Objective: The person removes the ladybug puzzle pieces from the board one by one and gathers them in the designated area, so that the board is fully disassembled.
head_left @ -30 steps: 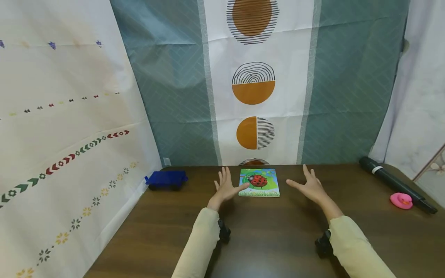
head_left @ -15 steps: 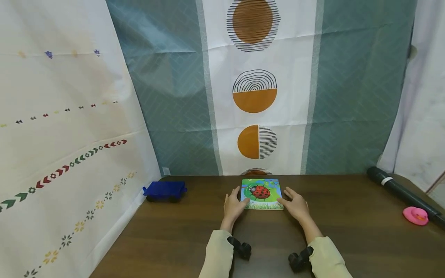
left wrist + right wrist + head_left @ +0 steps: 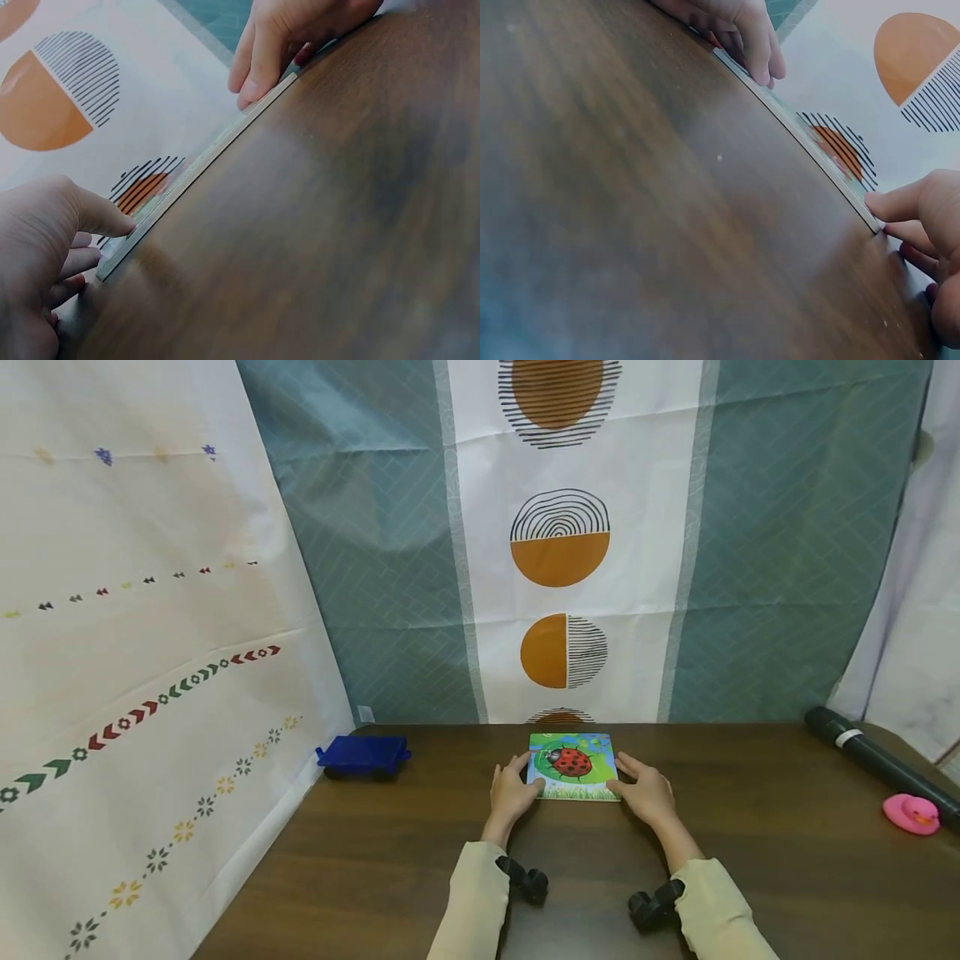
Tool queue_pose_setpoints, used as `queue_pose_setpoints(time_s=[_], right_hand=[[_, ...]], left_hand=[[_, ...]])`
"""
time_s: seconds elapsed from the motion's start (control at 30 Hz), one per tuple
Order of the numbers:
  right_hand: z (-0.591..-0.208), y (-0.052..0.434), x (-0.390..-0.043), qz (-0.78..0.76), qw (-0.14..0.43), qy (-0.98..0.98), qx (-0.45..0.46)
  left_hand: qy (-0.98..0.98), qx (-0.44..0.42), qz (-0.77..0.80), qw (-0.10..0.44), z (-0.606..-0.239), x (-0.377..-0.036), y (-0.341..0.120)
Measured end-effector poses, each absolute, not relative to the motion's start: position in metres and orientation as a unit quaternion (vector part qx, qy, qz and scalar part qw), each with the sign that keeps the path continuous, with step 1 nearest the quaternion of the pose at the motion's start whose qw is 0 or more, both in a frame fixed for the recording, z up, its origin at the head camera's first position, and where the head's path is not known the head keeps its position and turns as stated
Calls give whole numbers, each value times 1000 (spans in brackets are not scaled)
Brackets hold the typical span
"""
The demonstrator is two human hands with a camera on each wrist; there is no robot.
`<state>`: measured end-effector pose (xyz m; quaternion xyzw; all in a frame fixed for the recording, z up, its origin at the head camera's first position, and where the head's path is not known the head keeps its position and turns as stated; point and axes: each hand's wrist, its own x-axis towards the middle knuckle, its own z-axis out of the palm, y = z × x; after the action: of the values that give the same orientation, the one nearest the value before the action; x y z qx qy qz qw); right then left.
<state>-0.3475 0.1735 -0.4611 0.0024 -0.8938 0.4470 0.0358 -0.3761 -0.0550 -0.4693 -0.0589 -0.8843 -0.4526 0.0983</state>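
Observation:
A thin square ladybug picture board (image 3: 573, 766) lies flat near the back of the brown table, its picture face up. At its left side my left hand (image 3: 512, 795) holds the edge, the thumb on top and the fingers along the side. My right hand (image 3: 649, 795) grips the opposite side in the same way. In the left wrist view the board's thin edge (image 3: 199, 176) runs between both hands, low against the tabletop. The right wrist view shows my right thumb (image 3: 889, 202) on the board's near corner. Some fingertips are hidden behind or beneath the board.
A blue toy cart (image 3: 365, 756) stands at the table's back left. To the right lie a pink rubber duck (image 3: 911, 814) and a long black tube (image 3: 885, 764) with a white band. A patterned curtain (image 3: 566, 568) hangs right behind the table (image 3: 375, 860).
Both hands were spread apart on either side of the board; they came inward and took hold of its left and right edges. The head view has shifted slightly. The board has hardly moved.

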Motion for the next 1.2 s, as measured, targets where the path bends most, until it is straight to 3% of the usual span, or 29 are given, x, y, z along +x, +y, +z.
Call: queue_pose_setpoints(time_s=[0.43, 1.07, 1.2], right_hand=[[-453, 187, -345, 479, 28, -876, 40], [-459, 187, -307, 478, 6, -876, 64], [-451, 190, -315, 483, 30, -873, 55]], left_hand=[[-871, -114, -474, 65, -459, -367, -71], [-868, -165, -466, 44, -467, -327, -100], [-865, -170, -470, 46, -465, -325, -95]])
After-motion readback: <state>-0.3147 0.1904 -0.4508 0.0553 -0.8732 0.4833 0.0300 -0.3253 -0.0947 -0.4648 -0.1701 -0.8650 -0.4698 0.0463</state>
